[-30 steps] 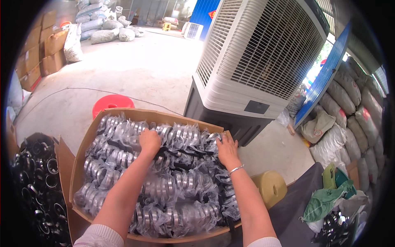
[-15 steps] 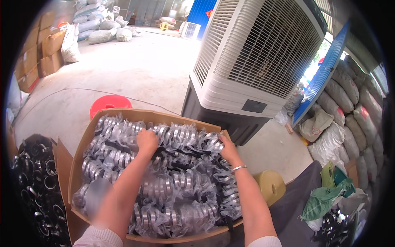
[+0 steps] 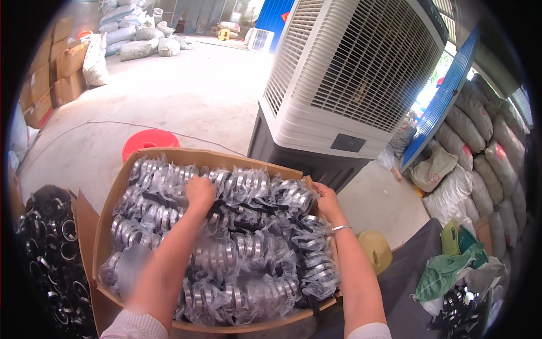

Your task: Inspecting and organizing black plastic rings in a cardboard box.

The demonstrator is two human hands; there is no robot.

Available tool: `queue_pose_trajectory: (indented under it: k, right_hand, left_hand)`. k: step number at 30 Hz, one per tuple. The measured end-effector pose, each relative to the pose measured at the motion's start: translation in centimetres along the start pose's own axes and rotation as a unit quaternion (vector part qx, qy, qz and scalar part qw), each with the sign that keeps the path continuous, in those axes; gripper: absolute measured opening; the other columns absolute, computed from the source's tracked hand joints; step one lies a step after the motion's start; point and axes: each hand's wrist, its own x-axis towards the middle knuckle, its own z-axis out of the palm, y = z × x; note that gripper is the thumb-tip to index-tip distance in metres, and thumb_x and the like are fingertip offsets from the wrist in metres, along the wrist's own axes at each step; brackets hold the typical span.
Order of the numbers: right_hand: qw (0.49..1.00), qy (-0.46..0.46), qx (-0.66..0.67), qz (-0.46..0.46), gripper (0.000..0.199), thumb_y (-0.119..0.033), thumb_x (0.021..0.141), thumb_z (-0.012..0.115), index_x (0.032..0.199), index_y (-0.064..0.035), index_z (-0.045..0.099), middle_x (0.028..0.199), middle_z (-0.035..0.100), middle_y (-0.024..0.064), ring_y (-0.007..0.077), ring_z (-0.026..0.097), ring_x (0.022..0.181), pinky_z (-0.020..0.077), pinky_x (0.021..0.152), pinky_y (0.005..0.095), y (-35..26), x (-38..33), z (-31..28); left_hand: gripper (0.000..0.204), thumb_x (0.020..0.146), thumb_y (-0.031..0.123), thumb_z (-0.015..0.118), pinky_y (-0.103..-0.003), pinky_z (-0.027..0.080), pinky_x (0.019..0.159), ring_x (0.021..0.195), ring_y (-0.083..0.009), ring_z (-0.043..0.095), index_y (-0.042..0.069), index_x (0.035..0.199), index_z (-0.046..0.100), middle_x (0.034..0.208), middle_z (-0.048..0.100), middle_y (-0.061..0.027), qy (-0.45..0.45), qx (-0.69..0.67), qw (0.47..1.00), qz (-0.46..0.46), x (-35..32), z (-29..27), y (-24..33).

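Concrete workshop floor, sunlit; a large white-and-grey air cooler (image 3: 355, 85) stands behind the open brown cardboard box (image 3: 107, 226). The box is filled with clear plastic bags of silvery metal rings (image 3: 248, 254), rolls lying left to right. Left hand (image 3: 200, 192) is clenched on a bag near the box's far side. Right hand (image 3: 326, 200) grips bags at the far right corner. A red plastic stool (image 3: 148, 141) sits beyond the box.
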Motion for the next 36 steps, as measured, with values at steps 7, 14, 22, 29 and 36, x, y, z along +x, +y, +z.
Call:
queue_pose_trajectory:
  k: [7, 14, 22, 29, 36]
  right_hand:
    - [0.942, -0.041, -0.315, -0.111, 0.045, 0.006, 0.075, 0.044, 0.113, -0.0089, 0.063, 0.121, 0.059, 0.0146, 0.0273, 0.053, 0.117, 0.0388, 0.1, 0.0381, 0.1, -0.8, 0.7]
    - [0.896, -0.019, -0.408, -0.174, 0.042, -0.006, 0.083, 0.043, 0.121, -0.0129, 0.057, 0.134, 0.05, 0.0096, 0.0246, 0.04, 0.13, 0.029, 0.107, 0.0484, -3.0, 0.9, 5.8]
    - [0.821, -0.124, -0.552, -0.076, 0.038, -0.016, 0.09, 0.041, 0.125, -0.0224, 0.054, 0.145, 0.038, 0.0028, 0.0262, 0.026, 0.138, 0.017, 0.107, 0.0633, -4.3, 1.1, 10.2]
    - [0.831, -0.119, -0.538, -0.078, 0.037, -0.015, 0.09, 0.041, 0.125, -0.0191, 0.054, 0.143, 0.04, 0.0038, 0.0249, 0.027, 0.137, 0.0194, 0.106, 0.0621, -3.7, 0.6, 10.2]
    - [0.861, -0.071, -0.493, -0.102, 0.038, -0.013, 0.09, 0.039, 0.126, -0.01, 0.051, 0.142, 0.041, 0.008, 0.0261, 0.03, 0.136, 0.0197, 0.107, 0.0602, -3.5, -0.4, 10.9]
  left_hand:
    - [0.022, 0.078, 0.019, 0.056, -0.042, 0.05, 0.075, 0.09, -0.0336, 0.061, 0.002, 0.081, 0.071, 0.095, 0.062, -0.0184, 0.003, -0.002, 1.0, -0.005, 0.4, 0.8, -0.2]
    - [0.024, 0.074, 0.02, 0.058, -0.045, 0.052, 0.071, 0.081, -0.0373, 0.064, 0.0, 0.077, 0.07, 0.091, 0.062, -0.0241, 0.049, -0.006, 0.999, 0.021, 0.2, 1.1, -0.6]
    - [0.025, 0.076, 0.021, 0.057, -0.045, 0.052, 0.073, 0.082, -0.0371, 0.063, 0.0, 0.079, 0.071, 0.092, 0.062, -0.024, 0.041, -0.005, 0.999, 0.016, 0.3, 0.9, -0.4]
    - [0.024, 0.08, 0.022, 0.057, -0.041, 0.049, 0.078, 0.094, -0.0329, 0.06, 0.002, 0.084, 0.071, 0.099, 0.062, -0.0175, -0.016, 0.004, 1.0, -0.005, 0.2, 0.0, 0.0]
    - [0.024, 0.078, 0.021, 0.057, -0.042, 0.05, 0.077, 0.092, -0.0336, 0.06, 0.002, 0.082, 0.071, 0.098, 0.062, -0.018, -0.002, -0.001, 1.0, -0.006, 0.2, 0.6, -0.4]
